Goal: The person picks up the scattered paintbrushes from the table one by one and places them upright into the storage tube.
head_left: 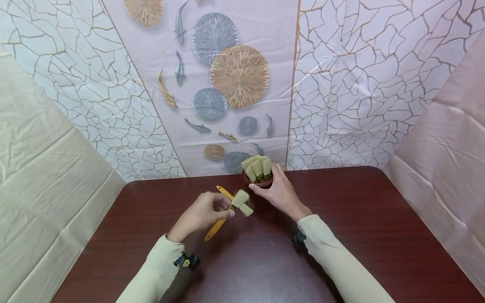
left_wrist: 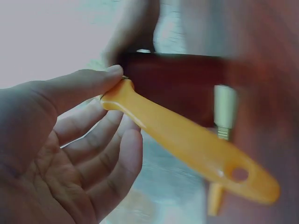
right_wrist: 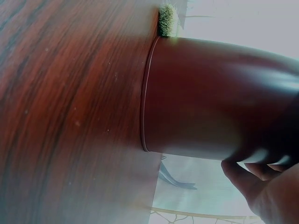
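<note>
Between thumb and fingers, my left hand (head_left: 202, 212) pinches a paintbrush (left_wrist: 187, 144) near the ferrule. Its pale bristles (head_left: 240, 198) point up and to the right, while the yellow handle slants down toward me. A second yellow-handled paintbrush (head_left: 247, 210) lies on the table just beyond, partly covered by the held one in the head view. My right hand (head_left: 280, 193) grips the side of a dark red-brown cup (right_wrist: 201, 98), thumb near the rim. The cup stands upright on the table, with several paintbrushes (head_left: 257, 167) in it, bristles up.
The dark wooden table (head_left: 273, 261) has its back edge close behind the cup. A patterned cloth (head_left: 329, 105) hangs behind it, and plain pale cloths (head_left: 41, 185) hang on both sides.
</note>
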Motion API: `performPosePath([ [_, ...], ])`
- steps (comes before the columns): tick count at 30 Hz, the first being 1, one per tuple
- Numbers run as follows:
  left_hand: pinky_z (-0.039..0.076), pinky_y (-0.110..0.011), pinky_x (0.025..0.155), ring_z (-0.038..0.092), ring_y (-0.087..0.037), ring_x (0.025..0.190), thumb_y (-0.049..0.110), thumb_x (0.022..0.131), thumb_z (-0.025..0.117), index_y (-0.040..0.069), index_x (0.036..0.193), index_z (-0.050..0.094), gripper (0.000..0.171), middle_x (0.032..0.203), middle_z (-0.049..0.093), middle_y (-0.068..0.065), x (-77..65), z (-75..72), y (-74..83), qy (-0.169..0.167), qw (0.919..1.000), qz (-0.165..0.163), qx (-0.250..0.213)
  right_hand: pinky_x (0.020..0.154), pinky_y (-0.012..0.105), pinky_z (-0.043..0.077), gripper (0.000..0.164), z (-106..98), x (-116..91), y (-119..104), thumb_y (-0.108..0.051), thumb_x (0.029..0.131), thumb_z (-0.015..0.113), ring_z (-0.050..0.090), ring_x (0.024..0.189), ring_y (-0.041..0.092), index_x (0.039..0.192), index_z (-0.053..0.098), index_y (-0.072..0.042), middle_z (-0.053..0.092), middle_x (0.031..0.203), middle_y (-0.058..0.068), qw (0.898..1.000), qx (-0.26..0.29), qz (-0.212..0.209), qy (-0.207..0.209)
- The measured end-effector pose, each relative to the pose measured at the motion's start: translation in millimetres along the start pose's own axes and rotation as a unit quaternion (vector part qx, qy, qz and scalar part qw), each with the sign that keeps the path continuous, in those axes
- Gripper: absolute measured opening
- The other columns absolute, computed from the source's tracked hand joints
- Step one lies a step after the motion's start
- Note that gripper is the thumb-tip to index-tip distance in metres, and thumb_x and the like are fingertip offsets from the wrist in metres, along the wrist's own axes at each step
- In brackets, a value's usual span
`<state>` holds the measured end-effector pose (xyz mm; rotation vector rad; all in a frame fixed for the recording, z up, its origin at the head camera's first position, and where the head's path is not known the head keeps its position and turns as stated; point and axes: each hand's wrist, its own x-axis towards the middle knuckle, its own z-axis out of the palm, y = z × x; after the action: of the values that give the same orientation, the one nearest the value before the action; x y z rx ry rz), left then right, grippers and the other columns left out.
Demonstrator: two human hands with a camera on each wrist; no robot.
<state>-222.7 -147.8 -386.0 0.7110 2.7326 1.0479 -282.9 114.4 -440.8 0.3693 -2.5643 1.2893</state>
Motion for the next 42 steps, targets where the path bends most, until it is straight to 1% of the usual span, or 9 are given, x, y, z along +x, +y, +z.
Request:
performPosePath([
  [7,0.06,-0.035,0.082,0.073,-0.012,0.086,0.019,0.095,0.082,0.013,0.105,0.078,0.012,0.095,0.077,0.003,9.5,-31.8,43.1,0.086,0.9955,0.037,-0.016,0.11,0.059,0.045,0.105,-2.0,0.2,1.5,-0.063,0.086,0.08,0.051,0.137,0.035,0.166,0.031,-0.016,0.042,0.157,0.01,1.0,0.004,0.002,-0.001],
  [11,0.061,-0.035,0.077,0.075,-0.015,0.084,0.018,0.096,0.08,0.009,0.109,0.076,0.016,0.095,0.077,-0.001,19.6,-44.3,65.2,0.131,0.9889,0.059,-0.037,0.112,0.059,0.044,0.105,-2.1,0.3,3.5,-0.062,0.086,0.08,0.05,0.139,0.035,0.166,0.03,-0.016,0.042,0.157,0.01,1.0,0.005,0.001,0.001],
  [14,0.062,-0.036,0.073,0.075,-0.018,0.079,0.016,0.099,0.077,0.007,0.107,0.074,0.013,0.093,0.076,-0.005,28.8,-49.4,80.1,0.156,0.9829,0.085,-0.049,0.11,0.058,0.045,0.105,-2.3,0.3,3.7,-0.062,0.086,0.081,0.052,0.135,0.034,0.166,0.03,-0.017,0.043,0.155,0.01,1.0,0.007,0.0,0.002],
  [16,0.062,-0.037,0.076,0.076,-0.02,0.079,0.016,0.1,0.074,0.007,0.104,0.073,0.01,0.093,0.076,-0.006,35.2,-51.3,88.8,0.169,0.9791,0.104,-0.046,0.109,0.058,0.046,0.105,-2.4,0.3,3.3,-0.062,0.085,0.081,0.053,0.133,0.033,0.166,0.03,-0.018,0.044,0.154,0.01,1.0,0.009,0.0,0.002],
  [21,0.062,-0.038,0.078,0.077,-0.021,0.088,0.016,0.102,0.072,0.006,0.107,0.073,0.011,0.097,0.077,-0.007,51.5,-50.7,105.1,0.201,0.9696,0.133,-0.041,0.107,0.057,0.048,0.106,-2.4,0.9,2.2,-0.062,0.085,0.082,0.054,0.129,0.032,0.166,0.03,-0.018,0.045,0.151,0.01,1.0,0.016,-0.001,0.0],
  [26,0.063,-0.033,0.077,0.077,-0.024,0.093,0.01,0.1,0.072,0.002,0.113,0.068,0.016,0.104,0.076,-0.011,68.9,-45.2,113.8,0.229,0.9596,0.151,-0.063,0.11,0.058,0.046,0.107,-2.6,0.1,2.3,-0.064,0.084,0.081,0.053,0.132,0.031,0.166,0.029,-0.019,0.043,0.153,0.009,1.0,0.018,-0.003,-0.002],
  [29,0.063,-0.03,0.074,0.077,-0.025,0.092,0.006,0.098,0.071,0.001,0.116,0.065,0.019,0.106,0.074,-0.013,79.8,-39.7,114.6,0.231,0.9582,0.16,-0.055,0.11,0.059,0.045,0.107,-2.4,-0.2,3.0,-0.065,0.084,0.081,0.053,0.133,0.031,0.166,0.029,-0.021,0.043,0.154,0.009,1.0,0.019,-0.003,-0.002],
  [37,0.061,-0.031,0.07,0.077,-0.021,0.088,0.008,0.096,0.074,0.004,0.119,0.064,0.026,0.103,0.075,-0.01,102.8,-16.3,103.4,0.21,0.968,0.132,0.042,0.109,0.059,0.046,0.105,-1.7,-0.7,2.2,-0.067,0.084,0.08,0.053,0.132,0.032,0.166,0.03,-0.023,0.042,0.156,0.008,1.0,0.012,-0.001,-0.002],
  [42,0.054,-0.029,0.061,0.069,-0.016,0.071,0.016,0.099,0.073,0.008,0.107,0.067,0.013,0.085,0.072,-0.003,107.7,-3.7,96.6,0.201,0.9675,0.111,0.105,0.108,0.057,0.047,0.106,-1.2,-0.6,1.7,-0.065,0.084,0.081,0.054,0.13,0.031,0.166,0.031,-0.021,0.042,0.156,0.009,1.0,0.013,-0.003,-0.001],
])
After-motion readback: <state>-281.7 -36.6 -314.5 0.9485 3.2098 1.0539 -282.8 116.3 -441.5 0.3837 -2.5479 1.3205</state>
